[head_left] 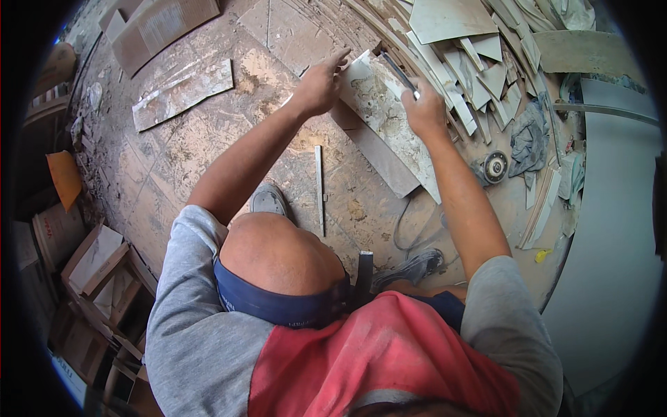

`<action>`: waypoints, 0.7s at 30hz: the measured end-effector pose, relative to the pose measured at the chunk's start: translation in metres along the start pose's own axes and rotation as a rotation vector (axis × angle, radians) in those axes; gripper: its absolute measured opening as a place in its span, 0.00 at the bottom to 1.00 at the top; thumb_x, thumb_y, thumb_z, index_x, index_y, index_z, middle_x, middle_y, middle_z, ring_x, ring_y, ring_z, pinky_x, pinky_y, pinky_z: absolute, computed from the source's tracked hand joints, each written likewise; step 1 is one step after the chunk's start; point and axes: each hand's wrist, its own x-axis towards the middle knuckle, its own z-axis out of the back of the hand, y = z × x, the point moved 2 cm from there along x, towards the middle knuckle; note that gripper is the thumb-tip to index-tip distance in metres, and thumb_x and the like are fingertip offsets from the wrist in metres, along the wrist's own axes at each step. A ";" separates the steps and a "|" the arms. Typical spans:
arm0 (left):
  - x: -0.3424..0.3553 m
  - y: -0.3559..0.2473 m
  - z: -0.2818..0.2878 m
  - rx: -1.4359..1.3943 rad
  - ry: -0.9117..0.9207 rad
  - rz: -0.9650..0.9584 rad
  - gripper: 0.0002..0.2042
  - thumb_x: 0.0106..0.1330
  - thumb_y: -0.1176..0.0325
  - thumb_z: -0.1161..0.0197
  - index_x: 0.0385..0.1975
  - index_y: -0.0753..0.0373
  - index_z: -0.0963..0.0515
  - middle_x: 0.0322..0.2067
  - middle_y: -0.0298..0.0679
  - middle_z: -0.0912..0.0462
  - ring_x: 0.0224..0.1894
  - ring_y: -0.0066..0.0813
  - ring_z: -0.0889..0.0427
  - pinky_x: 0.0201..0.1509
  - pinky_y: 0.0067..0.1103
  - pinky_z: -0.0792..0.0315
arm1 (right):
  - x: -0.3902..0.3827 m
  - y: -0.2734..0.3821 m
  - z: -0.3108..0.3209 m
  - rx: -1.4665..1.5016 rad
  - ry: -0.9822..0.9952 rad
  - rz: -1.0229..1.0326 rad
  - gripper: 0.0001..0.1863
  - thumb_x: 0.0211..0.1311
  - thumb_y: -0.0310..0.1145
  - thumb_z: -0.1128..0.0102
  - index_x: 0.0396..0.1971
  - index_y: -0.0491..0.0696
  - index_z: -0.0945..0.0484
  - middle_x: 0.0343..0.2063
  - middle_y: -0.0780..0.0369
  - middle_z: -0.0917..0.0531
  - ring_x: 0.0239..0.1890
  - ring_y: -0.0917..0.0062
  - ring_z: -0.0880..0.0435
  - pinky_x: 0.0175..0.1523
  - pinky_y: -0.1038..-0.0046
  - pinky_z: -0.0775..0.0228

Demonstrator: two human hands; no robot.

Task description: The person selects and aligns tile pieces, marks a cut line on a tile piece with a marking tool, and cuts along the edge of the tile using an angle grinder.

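My left hand (322,85) is at the far left corner of a long, pale, mottled tile strip (392,104), its fingers stretched out and apart. Closed around a slim dark stick-like tool (397,69) is my right hand (425,110), over the strip's right edge. The tool's exact kind cannot be made out. Under the strip lies a plain grey-brown tile piece (379,154), angled toward me. A thin straight metal bar (319,189) rests on the floor nearer my knee.
Stacked tile offcuts (479,76) fill the far right. An angle grinder (495,167) lies beside a grey rag (529,135). Another tile strip (183,95) and cardboard (163,35) lie at far left. Boxes (97,260) stand left; a large pale panel (611,229) is right.
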 end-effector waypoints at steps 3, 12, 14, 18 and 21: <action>0.012 -0.002 -0.002 0.053 0.091 0.011 0.28 0.69 0.74 0.46 0.69 0.54 0.42 0.57 0.52 0.25 0.57 0.43 0.22 0.61 0.31 0.29 | -0.024 -0.015 -0.003 -0.053 -0.036 -0.032 0.16 0.58 0.42 0.38 0.42 0.49 0.19 0.33 0.50 0.16 0.37 0.54 0.16 0.44 0.60 0.25; 0.021 0.003 0.002 -0.216 0.203 0.042 0.35 0.57 0.84 0.54 0.69 0.59 0.42 0.60 0.51 0.27 0.59 0.40 0.25 0.64 0.28 0.31 | -0.036 -0.027 -0.008 0.032 -0.035 -0.024 0.19 0.52 0.44 0.29 0.40 0.49 0.16 0.33 0.52 0.14 0.37 0.58 0.15 0.43 0.64 0.25; 0.018 0.005 0.008 -0.275 0.211 0.062 0.35 0.57 0.84 0.54 0.69 0.60 0.42 0.59 0.53 0.27 0.56 0.39 0.24 0.62 0.27 0.29 | -0.036 -0.026 -0.008 0.039 0.003 -0.080 0.20 0.51 0.45 0.28 0.38 0.44 0.16 0.33 0.52 0.14 0.36 0.60 0.15 0.44 0.66 0.25; 0.006 0.013 0.019 -0.340 0.217 0.260 0.33 0.58 0.83 0.54 0.68 0.63 0.41 0.54 0.52 0.22 0.48 0.36 0.18 0.55 0.27 0.25 | -0.036 -0.026 -0.008 -0.002 -0.006 -0.106 0.22 0.51 0.46 0.27 0.38 0.44 0.16 0.32 0.51 0.14 0.35 0.59 0.15 0.43 0.66 0.25; -0.004 0.015 0.025 -0.274 0.189 0.219 0.31 0.57 0.82 0.54 0.66 0.67 0.38 0.50 0.52 0.19 0.43 0.33 0.16 0.50 0.26 0.23 | -0.036 -0.026 -0.009 -0.026 -0.011 -0.129 0.23 0.50 0.47 0.27 0.38 0.44 0.16 0.32 0.51 0.14 0.35 0.59 0.15 0.43 0.65 0.25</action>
